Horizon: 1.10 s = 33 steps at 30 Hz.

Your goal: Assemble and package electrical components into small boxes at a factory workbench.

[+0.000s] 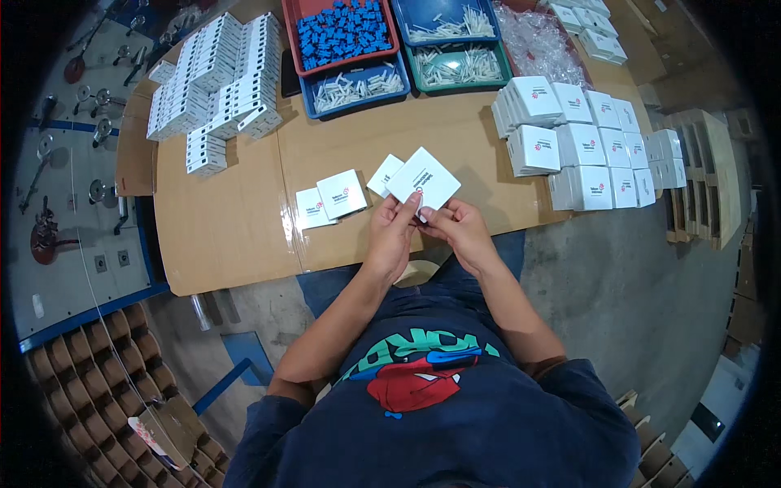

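Note:
My left hand [392, 232] and my right hand [464, 231] both grip one white, flat square box [425, 177] near the front edge of the table. The thumbs press on its lower corner, over the face with small red and dark print; most of the other fingers are hidden beneath it. Partly behind that box, a second white square piece [382, 173] shows on the cardboard. To the left of my hands, one white box [342, 193] overlaps another white box [311, 210], both with their printed faces up.
Cardboard [228, 236] covers the table. Stacked white boxes stand at the back left [213, 73] and right [582, 146]. Trays at the back hold blue clips [342, 37], white small parts [358, 89] and white sticks [460, 65]; clear plastic bags [541, 41] lie beside them.

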{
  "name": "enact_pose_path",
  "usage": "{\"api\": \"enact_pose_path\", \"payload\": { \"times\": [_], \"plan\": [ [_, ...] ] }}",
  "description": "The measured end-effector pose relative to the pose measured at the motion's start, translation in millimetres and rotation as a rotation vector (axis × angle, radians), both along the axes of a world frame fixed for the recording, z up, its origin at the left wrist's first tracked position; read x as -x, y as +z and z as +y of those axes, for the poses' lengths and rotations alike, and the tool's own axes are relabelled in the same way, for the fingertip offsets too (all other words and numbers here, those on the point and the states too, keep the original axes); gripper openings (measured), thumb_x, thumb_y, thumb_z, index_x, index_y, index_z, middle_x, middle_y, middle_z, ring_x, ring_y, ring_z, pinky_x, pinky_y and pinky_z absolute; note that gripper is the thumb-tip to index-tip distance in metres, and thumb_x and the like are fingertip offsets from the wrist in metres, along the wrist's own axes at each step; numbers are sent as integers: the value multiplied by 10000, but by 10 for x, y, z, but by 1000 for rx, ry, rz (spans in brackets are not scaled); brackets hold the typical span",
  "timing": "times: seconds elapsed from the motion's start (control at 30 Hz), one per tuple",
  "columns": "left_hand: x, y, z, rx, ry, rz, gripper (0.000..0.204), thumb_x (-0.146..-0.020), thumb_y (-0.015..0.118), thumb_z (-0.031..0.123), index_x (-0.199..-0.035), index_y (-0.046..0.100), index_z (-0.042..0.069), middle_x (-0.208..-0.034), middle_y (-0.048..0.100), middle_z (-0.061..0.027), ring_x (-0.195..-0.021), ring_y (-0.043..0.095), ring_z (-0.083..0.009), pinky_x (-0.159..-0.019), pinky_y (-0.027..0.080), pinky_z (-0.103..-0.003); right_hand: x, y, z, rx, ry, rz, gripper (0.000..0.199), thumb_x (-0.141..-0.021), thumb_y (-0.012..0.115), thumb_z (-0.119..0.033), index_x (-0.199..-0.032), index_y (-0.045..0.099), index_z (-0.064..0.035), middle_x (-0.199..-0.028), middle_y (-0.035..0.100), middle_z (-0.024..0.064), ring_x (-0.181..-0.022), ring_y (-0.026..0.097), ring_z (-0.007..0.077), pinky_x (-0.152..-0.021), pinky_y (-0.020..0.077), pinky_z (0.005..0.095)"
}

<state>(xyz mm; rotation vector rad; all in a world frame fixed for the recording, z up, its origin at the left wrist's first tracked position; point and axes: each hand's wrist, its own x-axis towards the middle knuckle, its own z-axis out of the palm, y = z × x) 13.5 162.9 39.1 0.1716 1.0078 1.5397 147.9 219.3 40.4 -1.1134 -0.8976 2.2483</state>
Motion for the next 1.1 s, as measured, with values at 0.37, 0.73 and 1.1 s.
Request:
{"api": "enact_pose_path", "payload": {
  "times": [0.37,0.73,1.1],
  "plan": [
    [23,-12,-13,51,-49,77,243,-983,661,179,-1167,625,23,-989,700,-38,-818,639,-87,-727,507,-236,-17,-55,-2,-90,-32,14,281,-959,674,-129,-1178,622,38,-1074,711,105,-941,685,153,-817,569,288],
    [94,82,13,354,-206,-88,327,-953,631,365,-1035,673,51,-722,565,26,-550,460,-62,-522,446,-272,-71,-111,61,328,287,210,498,-1002,548,-443,-1061,647,41,-830,726,137,-653,704,192,-598,591,302],
    [128,174,38,296,-471,-246,531,-982,482,412,-1280,650,6,-696,582,27,-484,375,-80,-485,418,-279,-46,-198,-21,422,218,208,415,-993,573,-373,-1044,637,33,-766,713,116,-579,683,183,-518,583,293]
  ]
}}
